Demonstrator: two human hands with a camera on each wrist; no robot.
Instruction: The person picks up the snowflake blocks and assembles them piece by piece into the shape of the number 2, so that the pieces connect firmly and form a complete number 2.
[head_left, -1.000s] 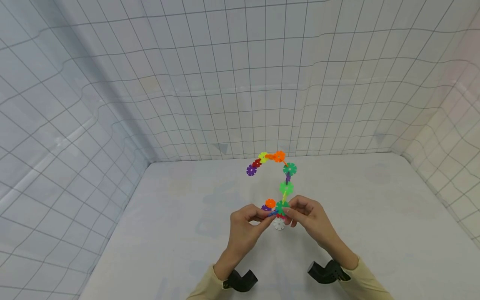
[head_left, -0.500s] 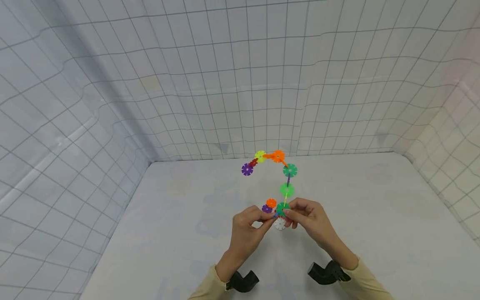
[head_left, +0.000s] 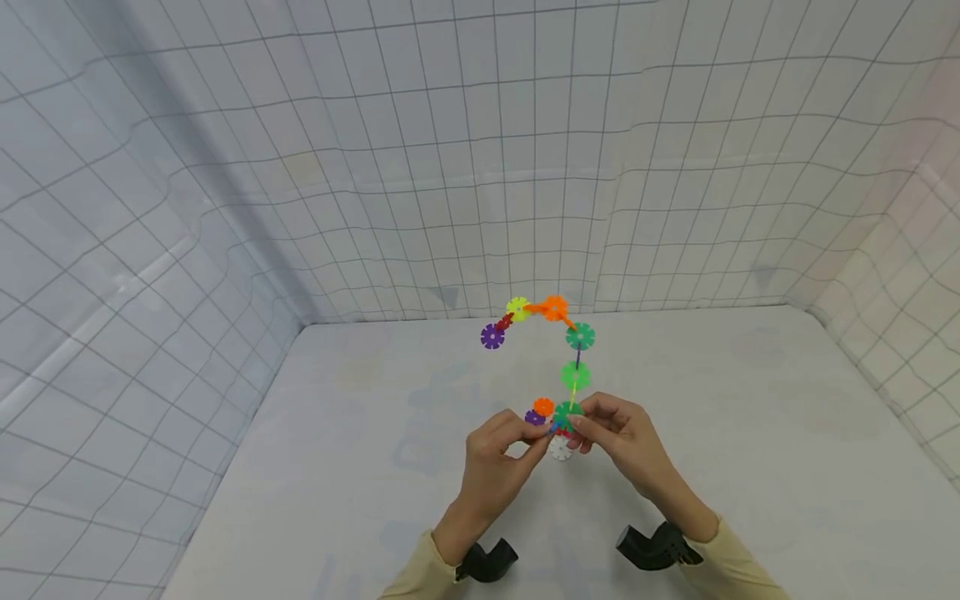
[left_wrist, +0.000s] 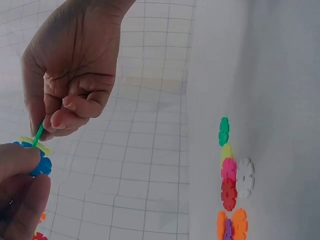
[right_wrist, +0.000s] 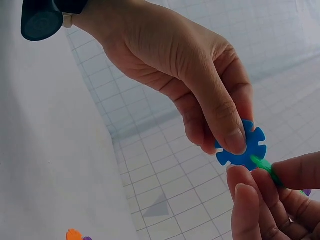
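In the head view, my left hand (head_left: 495,462) pinches a blue notched snowflake disc (right_wrist: 258,150) between thumb and fingertips. Facing it, my right hand (head_left: 626,437) pinches a green snowflake disc (head_left: 567,410), the near end of a chain of linked discs. That chain curves away and then left, through a light green disc (head_left: 575,376), a teal disc (head_left: 581,337), an orange disc (head_left: 555,308) and a yellow disc (head_left: 518,309), to a purple disc (head_left: 492,337). The left wrist view has the green disc's edge right at the blue disc's rim. Fingers partly cover both.
Behind the hands, loose discs lie on the white table (head_left: 360,450): an orange one (head_left: 543,407), a purple one (head_left: 535,417) and a white one (head_left: 560,450). Pink (left_wrist: 228,169) and red (left_wrist: 229,194) ones are among several in the left wrist view. Grid-patterned sheeting (head_left: 555,192) surrounds the table.
The chain's far end has swung left and slightly up. My left hand has shifted a little to the right, bringing the blue disc closer in against the green one. The right hand has hardly moved.
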